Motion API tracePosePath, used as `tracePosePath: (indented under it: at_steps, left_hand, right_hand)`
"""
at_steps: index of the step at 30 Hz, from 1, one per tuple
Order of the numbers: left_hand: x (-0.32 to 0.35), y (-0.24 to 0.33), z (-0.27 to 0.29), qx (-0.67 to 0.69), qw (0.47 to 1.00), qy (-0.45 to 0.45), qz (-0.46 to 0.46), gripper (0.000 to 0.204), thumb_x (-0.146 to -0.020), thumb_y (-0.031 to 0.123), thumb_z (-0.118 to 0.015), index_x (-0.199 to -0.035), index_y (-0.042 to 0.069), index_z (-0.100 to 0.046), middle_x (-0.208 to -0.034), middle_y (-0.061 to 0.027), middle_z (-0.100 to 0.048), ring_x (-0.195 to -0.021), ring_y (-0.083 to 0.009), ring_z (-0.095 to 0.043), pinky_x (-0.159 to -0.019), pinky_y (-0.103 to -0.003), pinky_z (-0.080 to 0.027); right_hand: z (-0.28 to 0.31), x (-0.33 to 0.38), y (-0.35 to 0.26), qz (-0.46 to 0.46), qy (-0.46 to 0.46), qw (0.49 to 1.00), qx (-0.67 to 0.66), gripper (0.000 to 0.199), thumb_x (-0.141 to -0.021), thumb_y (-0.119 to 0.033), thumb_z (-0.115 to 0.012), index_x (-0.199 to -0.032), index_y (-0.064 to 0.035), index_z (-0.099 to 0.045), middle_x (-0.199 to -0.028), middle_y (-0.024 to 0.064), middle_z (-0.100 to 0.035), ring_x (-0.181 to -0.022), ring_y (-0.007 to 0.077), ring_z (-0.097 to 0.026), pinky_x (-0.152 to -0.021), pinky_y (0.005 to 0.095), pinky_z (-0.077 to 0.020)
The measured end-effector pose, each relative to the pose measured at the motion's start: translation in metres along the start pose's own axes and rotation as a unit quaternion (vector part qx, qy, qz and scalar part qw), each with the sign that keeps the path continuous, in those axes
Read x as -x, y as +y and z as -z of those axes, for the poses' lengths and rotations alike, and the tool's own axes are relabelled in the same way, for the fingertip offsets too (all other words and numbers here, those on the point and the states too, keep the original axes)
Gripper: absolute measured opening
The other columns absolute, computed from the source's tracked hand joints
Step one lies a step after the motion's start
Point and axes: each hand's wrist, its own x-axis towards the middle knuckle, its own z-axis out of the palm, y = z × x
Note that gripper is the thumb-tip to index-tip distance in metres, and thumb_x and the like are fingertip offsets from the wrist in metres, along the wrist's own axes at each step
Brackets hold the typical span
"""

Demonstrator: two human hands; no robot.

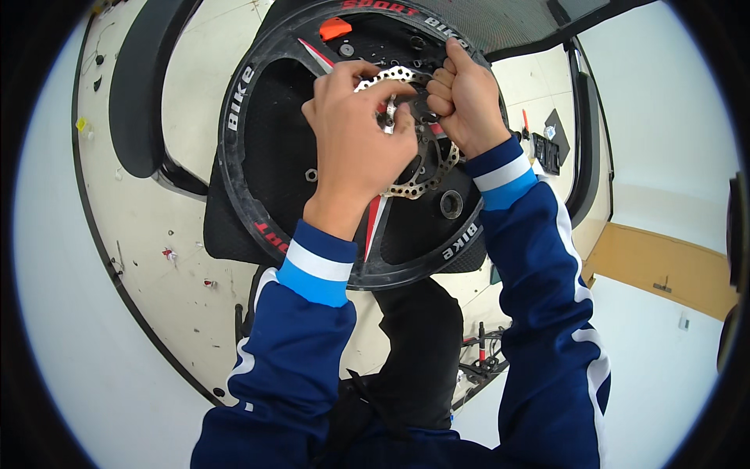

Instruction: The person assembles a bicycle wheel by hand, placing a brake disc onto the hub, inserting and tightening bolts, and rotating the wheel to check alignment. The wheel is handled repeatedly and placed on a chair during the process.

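Note:
A black wheel with spokes point(234, 148) lies flat in front of me, with a silver brake disc point(418, 189) around its hub. My left hand point(355, 133) is over the hub, fingers curled; a gap shows between forefinger and thumb, beside the disc's left part. The forefinger is slightly blurred. On the far right of the disc, my right hand point(469, 94) is closed in a fist near the rim. Dark metal shows beside its fingers, but what they hold is hidden. Through the wheel's openings I see a nut point(311, 175), a metal ring point(451, 204) and an orange piece point(334, 29).
Under the wheel is a black chair seat point(219, 230), flanked by a left armrest point(137, 94) and a right armrest point(586, 148). Small scraps lie on the pale floor point(141, 211). A black tool case point(547, 154) sits at right; bicycle parts point(482, 344) lie below.

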Motion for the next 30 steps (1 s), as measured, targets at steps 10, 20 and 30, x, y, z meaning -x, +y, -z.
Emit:
tracePosePath:
  at_steps: [10, 20, 30]
  left_hand:
    - [0.005, 0.005, 0.005, -0.064, 0.991, -0.063, -0.099, 0.019, -0.066, 0.019, -0.077, -0.084, 0.013, -0.078, -0.123, -0.0078, -0.063, -0.122, -0.0298, -0.049, -0.098, -0.045, -0.030]
    - [0.018, 0.015, -0.029, -0.119, 0.991, 0.029, -0.058, 0.013, -0.072, 0.015, -0.077, -0.084, 0.009, -0.076, -0.105, -0.0040, -0.065, -0.109, -0.0240, -0.052, -0.094, -0.048, -0.031]
    - [0.011, 0.020, -0.029, -0.134, 0.990, 0.029, -0.039, 0.011, -0.073, 0.017, -0.078, -0.075, 0.006, -0.075, -0.089, -0.0018, -0.067, -0.095, -0.0234, -0.053, -0.089, -0.044, -0.033]
  right_hand:
    - [-0.008, -0.010, -0.006, -0.011, -0.014, 0.986, 0.166, 0.034, -0.101, -0.029, -0.056, -0.080, -0.0057, -0.044, -0.059, -0.0013, -0.035, -0.045, 0.0097, -0.032, -0.039, 0.0291, -0.0226]
    - [-0.027, -0.009, -0.006, -0.013, 0.027, 0.977, 0.213, 0.031, -0.101, -0.024, -0.056, -0.079, -0.0086, -0.041, -0.057, -0.0045, -0.030, -0.045, 0.0067, -0.026, -0.039, 0.0262, -0.0207]
    - [-0.007, -0.028, -0.008, -0.089, -0.002, 0.996, 0.008, 0.032, -0.098, -0.010, -0.053, -0.071, -0.0104, -0.036, -0.060, -0.0027, -0.026, -0.049, 0.0106, -0.021, -0.045, 0.0286, -0.0210]
